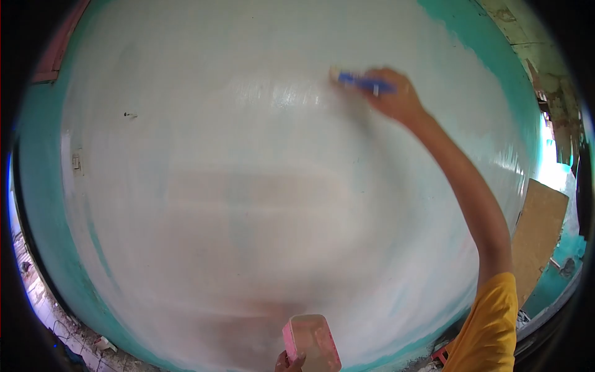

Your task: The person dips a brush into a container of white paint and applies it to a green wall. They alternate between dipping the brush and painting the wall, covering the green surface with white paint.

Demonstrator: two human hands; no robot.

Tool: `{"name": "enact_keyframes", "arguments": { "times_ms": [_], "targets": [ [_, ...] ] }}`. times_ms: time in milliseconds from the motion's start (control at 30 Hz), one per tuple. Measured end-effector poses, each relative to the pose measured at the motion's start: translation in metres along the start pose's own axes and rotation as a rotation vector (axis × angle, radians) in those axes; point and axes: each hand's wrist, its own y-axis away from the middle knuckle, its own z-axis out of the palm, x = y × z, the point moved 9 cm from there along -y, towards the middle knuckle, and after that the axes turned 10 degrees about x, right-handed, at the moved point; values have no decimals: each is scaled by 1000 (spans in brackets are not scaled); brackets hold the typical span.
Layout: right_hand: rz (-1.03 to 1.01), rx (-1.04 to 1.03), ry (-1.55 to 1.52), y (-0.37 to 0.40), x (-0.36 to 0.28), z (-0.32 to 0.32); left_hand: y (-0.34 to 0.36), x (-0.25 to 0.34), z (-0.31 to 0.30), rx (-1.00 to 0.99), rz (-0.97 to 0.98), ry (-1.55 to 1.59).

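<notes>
My right hand [398, 96] is raised to the upper right and wrapped round the blue handle of a paintbrush [365, 82]. The brush's pale bristles touch or nearly touch the wall [260, 149], which is coated in whitish paint with wet, shiny streaks left of the brush. Low in the view, my left hand [290, 362] grips the side of a pink rectangular container [310, 341]. Pale paint shows inside it. Only the thumb and part of the fingers of this hand are visible. Slight motion blur softens the right hand and brush.
Turquoise paint [489, 56] borders the white area at its edges. A light switch [76, 162] sits on the left of the wall. At the right leans a brown board [540, 229]. Debris [105, 344] lies on the tiled floor at lower left.
</notes>
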Motion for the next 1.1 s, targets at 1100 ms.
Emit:
{"name": "enact_keyframes", "arguments": {
  "times_ms": [1100],
  "targets": [
    [332, -425, -304, 40, 82, 3, -19, -26, 63, 134, 75, 83]
  ]
}}
